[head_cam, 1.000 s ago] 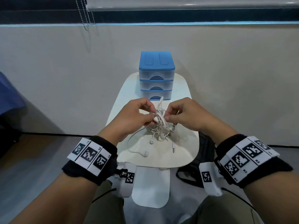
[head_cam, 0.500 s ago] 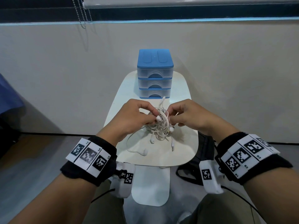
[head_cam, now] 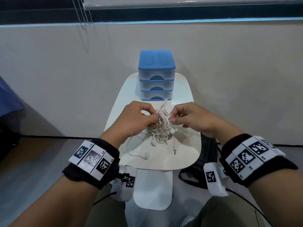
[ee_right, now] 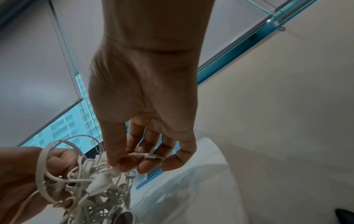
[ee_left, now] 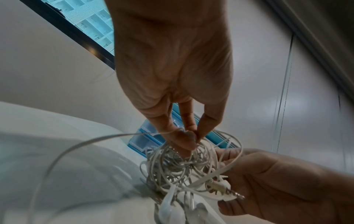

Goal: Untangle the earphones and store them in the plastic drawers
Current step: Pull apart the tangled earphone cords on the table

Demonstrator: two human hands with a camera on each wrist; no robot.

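Note:
A knotted bundle of white earphones [head_cam: 161, 126] hangs between my two hands, a little above the small white table [head_cam: 185, 154]. My left hand [head_cam: 137, 118] pinches strands at the top left of the tangle [ee_left: 178, 165]. On the other side, my right hand [head_cam: 183, 117] pinches a cable end of the bundle [ee_right: 90, 184] between thumb and forefinger. One earbud [head_cam: 146, 155] and a jack plug [head_cam: 175, 149] trail down onto the tabletop. The blue-topped plastic drawer unit [head_cam: 156, 76] stands at the table's far end with its three drawers closed.
A black bag [head_cam: 208, 154] lies on the floor right of the table. A beige wall runs right behind the drawers, with a blind chain [head_cam: 82, 15] hanging at upper left. My knees are under the table's near edge.
Both hands have lifted the tangle slightly and drawn a little apart, loosening the top of the bundle. The loose earbud and plug stay on the table.

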